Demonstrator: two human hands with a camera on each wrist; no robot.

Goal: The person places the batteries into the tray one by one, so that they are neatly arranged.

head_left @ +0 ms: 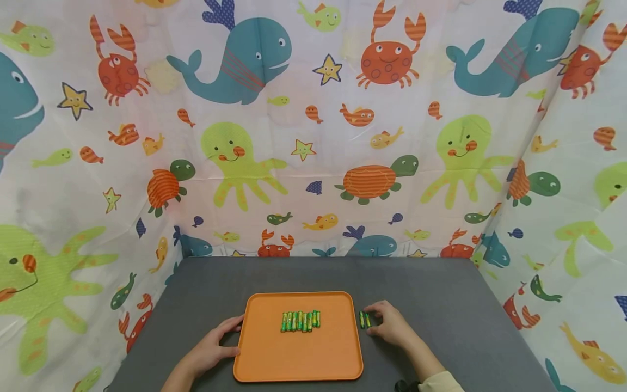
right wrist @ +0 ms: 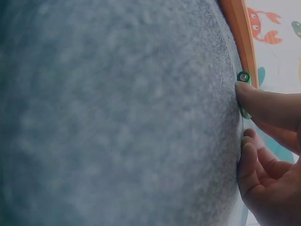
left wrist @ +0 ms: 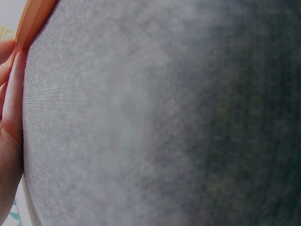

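Observation:
An orange tray (head_left: 299, 362) lies on the grey table, carrying a row of green-and-yellow batteries (head_left: 300, 321) side by side. My left hand (head_left: 213, 345) rests at the tray's left edge, its thumb and fingertips touching the outer side. Two more batteries stand apart on the table, just right of the tray. With thumb and index finger, my right hand (head_left: 392, 325) pinches the right one of them (head_left: 369, 320) by its ends; the left one (head_left: 362, 320) lies close beside it. In the right wrist view, the thumb partly covers a green battery (right wrist: 243, 76).
The grey table (head_left: 441, 294) extends to both sides and behind the tray. A curtain (head_left: 313, 190) with printed sea animals encloses the table at the back and sides. A small black object (head_left: 406, 386) shows by the right wrist.

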